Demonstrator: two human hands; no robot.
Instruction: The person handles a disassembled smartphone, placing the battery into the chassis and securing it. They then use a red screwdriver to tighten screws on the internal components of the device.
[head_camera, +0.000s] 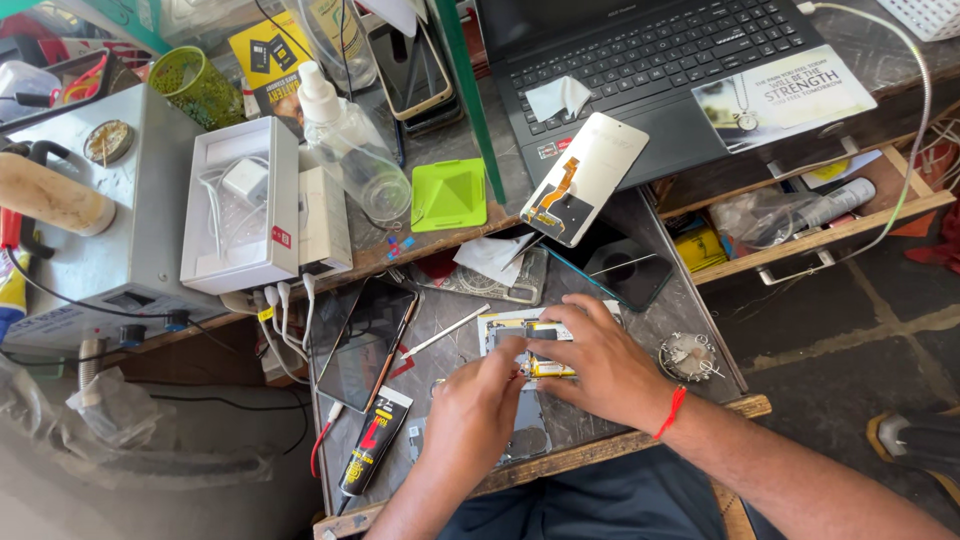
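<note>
An opened phone body (520, 345) with bare circuitry and a yellow part lies on the small dark worktop (640, 330). My right hand (590, 355), with a red thread at the wrist, rests on it with fingers spread over the upper part. My left hand (480, 395) presses fingertips onto the phone's lower left side. A thin white-handled tool (445, 331) lies just left of the phone. A detached white screen panel (582, 178) with an orange flex cable leans against the laptop (660, 70).
A dark tablet-like screen (362, 340) and a black-and-yellow tube (375, 440) lie left of my hands. A black phone (630, 272), a green wedge stand (448, 195), a spray bottle (350, 140), a white open box (240, 205), and an open drawer (800, 220) surround the bench.
</note>
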